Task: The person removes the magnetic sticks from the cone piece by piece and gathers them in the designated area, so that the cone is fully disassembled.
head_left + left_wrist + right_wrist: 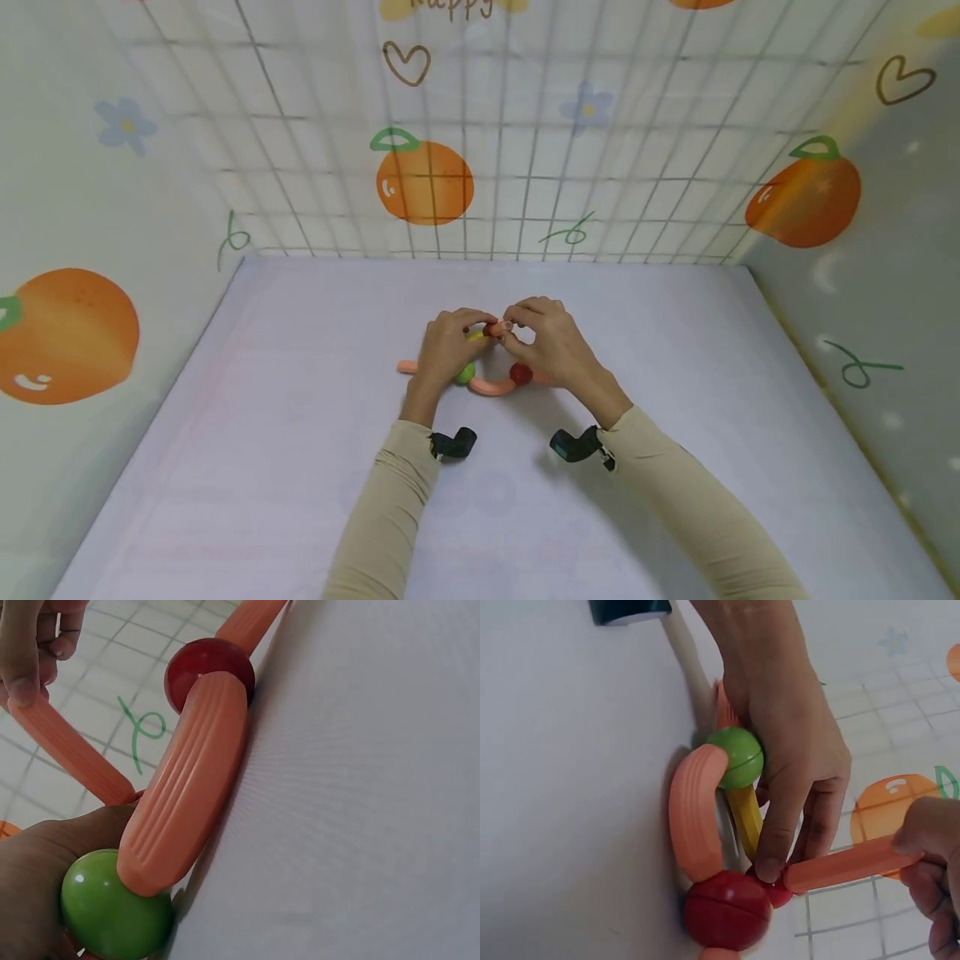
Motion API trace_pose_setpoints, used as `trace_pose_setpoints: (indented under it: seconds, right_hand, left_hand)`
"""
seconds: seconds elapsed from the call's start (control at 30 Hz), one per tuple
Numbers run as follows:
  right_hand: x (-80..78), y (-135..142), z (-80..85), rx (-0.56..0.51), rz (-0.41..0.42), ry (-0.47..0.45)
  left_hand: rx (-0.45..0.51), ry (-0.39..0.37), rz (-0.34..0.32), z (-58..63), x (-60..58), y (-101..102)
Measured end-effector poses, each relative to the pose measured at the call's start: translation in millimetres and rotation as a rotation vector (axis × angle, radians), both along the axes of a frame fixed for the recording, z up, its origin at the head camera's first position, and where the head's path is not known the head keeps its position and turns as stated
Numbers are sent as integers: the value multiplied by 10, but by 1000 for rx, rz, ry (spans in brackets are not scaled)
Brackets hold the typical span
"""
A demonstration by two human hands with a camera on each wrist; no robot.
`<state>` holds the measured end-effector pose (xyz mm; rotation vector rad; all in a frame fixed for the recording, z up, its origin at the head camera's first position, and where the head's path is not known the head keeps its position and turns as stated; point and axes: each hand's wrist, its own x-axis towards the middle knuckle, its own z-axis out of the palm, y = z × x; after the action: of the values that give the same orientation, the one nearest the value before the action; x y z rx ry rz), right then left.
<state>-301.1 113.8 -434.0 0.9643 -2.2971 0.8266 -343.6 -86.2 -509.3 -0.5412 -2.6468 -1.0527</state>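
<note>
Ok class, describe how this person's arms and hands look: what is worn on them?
Long, creased beige sleeves reach to about the wrists. A dark, elbow-shaped device sits by each cuff. The left hand and right hand wear no gloves.

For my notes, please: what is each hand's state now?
Left hand: holding the farther red ball.
Right hand: holding the orange stick that meets it.

Long beige fabric sleeves, creased along the forearms, are worn on both arms; a small, black, elbow-shaped camera is worn at each wrist.
</note>
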Motion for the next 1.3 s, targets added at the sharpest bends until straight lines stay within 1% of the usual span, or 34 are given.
trace_pose_setpoints:
  seconds: [0.07,0.13,0.23,0.3,0.37,0.43,0.57,0.8,0.9,1.0,1.17,1.3]
  right_hand:
    - [27,27,97,-70,-11,20]
    - [61,55,242,-140,-30,42]
    - [109,132,451,-195,-62,58]
    - [143,208,512,-212,-74,42]
    - [178,291,523,-214,-90,20]
    - [210,380,486,-209,-109,-10]
    - [259,541,354,-177,-145,-75]
    - [271,722,48,-132,-171,-187]
    - [268,759,-110,-128,-186,-247]
    - [261,789,-231,-125,-202,-281]
    - [239,850,-338,-135,-219,-326]
    - [219,899,-362,-141,-229,-387]
  left_hand:
    - [22,-9,-8,16,6,-6]
    - [52,-26,-19,28,10,-14]
    - [81,-57,-31,25,17,-22]
    - [80,-78,-34,7,26,-19]
    - [74,-91,-33,3,31,-23]
    - [73,-97,-31,0,40,-24]
    - [70,-104,-32,5,62,-23]
    - [84,-124,-26,18,78,-12]
    - [84,-123,-21,10,78,-12]
    - [82,-120,-20,7,75,-5]
    - [78,-125,-16,9,72,1]
    - [81,-125,-22,16,68,-9]
